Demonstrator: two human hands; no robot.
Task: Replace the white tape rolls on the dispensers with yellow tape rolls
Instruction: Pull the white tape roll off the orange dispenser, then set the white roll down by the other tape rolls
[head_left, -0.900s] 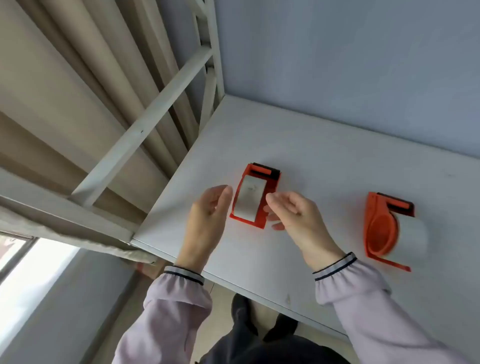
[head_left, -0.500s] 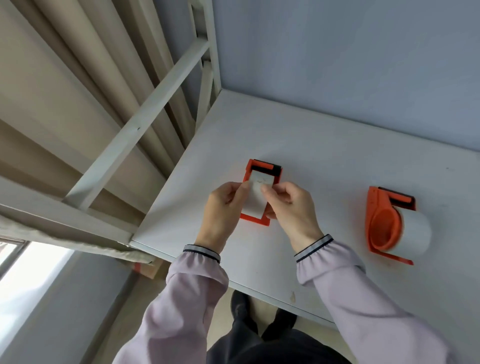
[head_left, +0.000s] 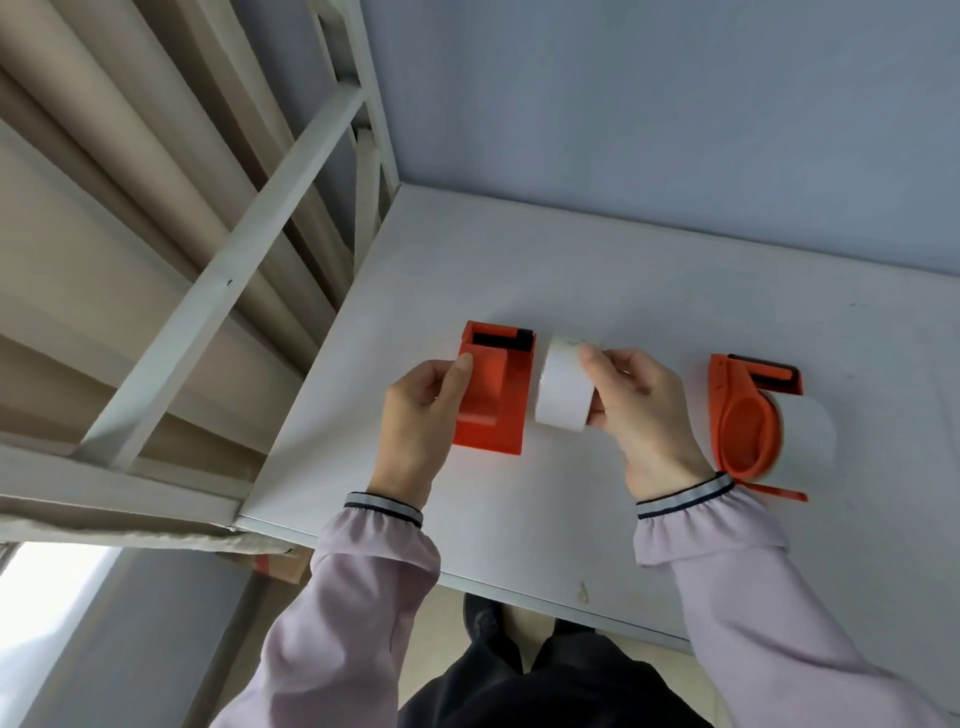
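Observation:
An orange tape dispenser (head_left: 496, 395) lies on the white table (head_left: 623, 291) with its spool bare. My left hand (head_left: 423, 410) grips its left side, thumb on top. Just to its right, my right hand (head_left: 631, 405) holds a white tape roll (head_left: 563, 389) between thumb and fingers, off the dispenser and beside it. A second orange dispenser (head_left: 748, 415) lies at the right with a white tape roll (head_left: 808, 436) still on its spool. No yellow roll is in view.
A blue-grey wall (head_left: 675, 114) rises behind the table. A white metal bed frame (head_left: 223, 291) and beige curtains stand to the left. The table's front edge runs just above my legs and shoes.
Both hands closed on the left dispenser, then my right hand pulled the white roll off to the right. My left hand now holds the bare dispenser.

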